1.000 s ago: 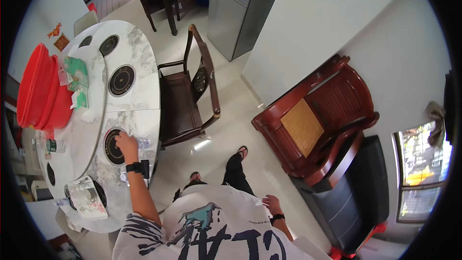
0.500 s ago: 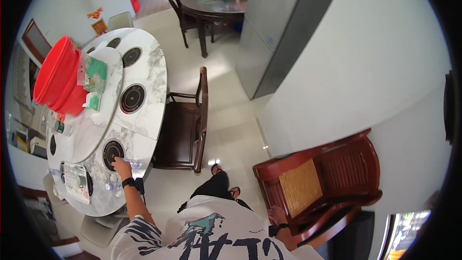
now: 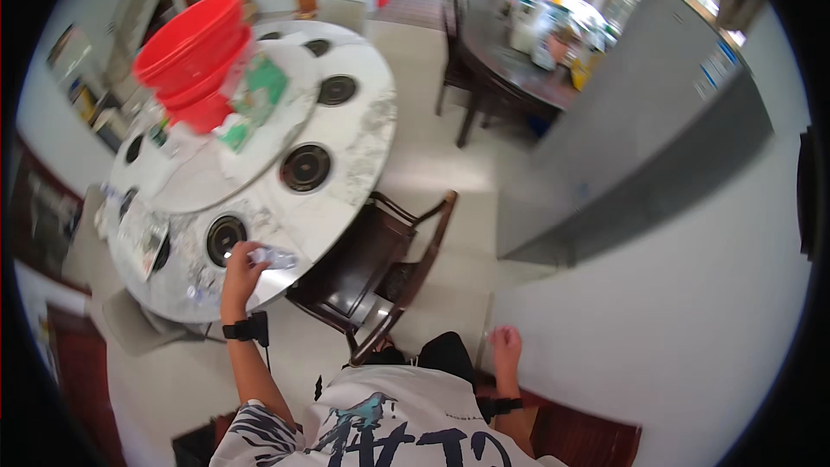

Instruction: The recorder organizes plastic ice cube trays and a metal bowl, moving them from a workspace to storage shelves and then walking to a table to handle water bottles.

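Note:
My left hand (image 3: 245,272) is closed on a clear plastic bottle (image 3: 275,258), which lies sideways over the near edge of the round white marble table (image 3: 367,143). Just beyond that hand, a round black disc (image 3: 226,240) is set in the tabletop. Another clear bottle (image 3: 197,292) lies close by, to the left of my wrist. My right hand (image 3: 505,348) is raised at my right side, away from the table; motion blurs its fingers, and no held thing can be made out.
Stacked red basins (image 3: 194,47) and green tissue packs (image 3: 259,91) stand on the table's raised centre. A tray (image 3: 143,238) sits at its left. A dark wooden chair (image 3: 363,264) stands against the table. Farther right is a grey fridge (image 3: 640,121); a cluttered dark table (image 3: 493,43) stands behind.
My left hand has taken hold of the bottle. My right hand has left the reddish wooden chair and come up. The view has swung, shifting the table rightward in the picture.

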Available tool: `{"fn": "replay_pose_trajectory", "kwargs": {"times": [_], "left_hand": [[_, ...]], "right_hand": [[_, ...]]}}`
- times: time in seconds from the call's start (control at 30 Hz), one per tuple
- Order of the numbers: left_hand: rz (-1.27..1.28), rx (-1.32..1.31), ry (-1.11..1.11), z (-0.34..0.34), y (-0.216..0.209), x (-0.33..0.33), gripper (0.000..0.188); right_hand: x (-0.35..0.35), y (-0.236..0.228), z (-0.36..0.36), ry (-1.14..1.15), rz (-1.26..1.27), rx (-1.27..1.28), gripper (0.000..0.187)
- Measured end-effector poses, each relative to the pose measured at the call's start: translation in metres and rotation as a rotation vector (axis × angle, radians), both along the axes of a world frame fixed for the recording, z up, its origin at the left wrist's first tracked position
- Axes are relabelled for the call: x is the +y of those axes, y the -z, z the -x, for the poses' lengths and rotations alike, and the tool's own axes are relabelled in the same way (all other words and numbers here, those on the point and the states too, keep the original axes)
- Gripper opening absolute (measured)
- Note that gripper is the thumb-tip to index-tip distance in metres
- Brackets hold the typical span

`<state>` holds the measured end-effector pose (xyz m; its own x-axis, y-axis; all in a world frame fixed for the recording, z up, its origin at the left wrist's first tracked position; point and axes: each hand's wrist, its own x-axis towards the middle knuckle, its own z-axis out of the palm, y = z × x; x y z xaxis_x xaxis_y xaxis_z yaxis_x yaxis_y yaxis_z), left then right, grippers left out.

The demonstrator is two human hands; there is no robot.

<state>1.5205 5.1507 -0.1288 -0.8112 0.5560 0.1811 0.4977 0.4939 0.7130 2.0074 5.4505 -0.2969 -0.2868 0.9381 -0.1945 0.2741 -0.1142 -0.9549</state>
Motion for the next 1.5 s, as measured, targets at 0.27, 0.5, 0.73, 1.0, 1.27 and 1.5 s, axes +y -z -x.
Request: {"fn": "replay_pose_trajectory", "kwargs": {"times": [0.27, 0.5, 0.73, 1.0, 1.27, 1.5], "left_hand": [[-0.179, -0.112, 0.370, -0.096, -0.164, 0.081, 0.031], [-0.237, -0.054, 0.272, -0.158, -0.156, 0.163, 0.035], [-0.090, 0.101, 0.108, -0.172, -0.091, 0.194, 0.040], [-0.104, -0.289, 0.032, -0.153, -0.106, 0.168, 0.046], [-0.987, 0.084, -1.277, -0.166, 0.022, 0.011, 0.022], [-0.388, 0.117, -0.708, -0.232, -0.093, 0.157, 0.024]], "right_hand": [[0.039, -0.272, 0.243, -1.158, -0.706, 0.175, 0.066], [0.071, -0.225, 0.272, -1.640, -0.233, 0.391, 0.064], [0.135, -0.188, 0.297, -1.843, 0.344, 0.196, 0.059], [0.140, -0.190, 0.300, -1.927, 0.271, 0.161, 0.052], [0.136, -0.199, 0.291, -1.935, 0.274, 0.313, 0.053], [0.117, -0.213, 0.290, -1.978, 0.286, 0.264, 0.057]]}}
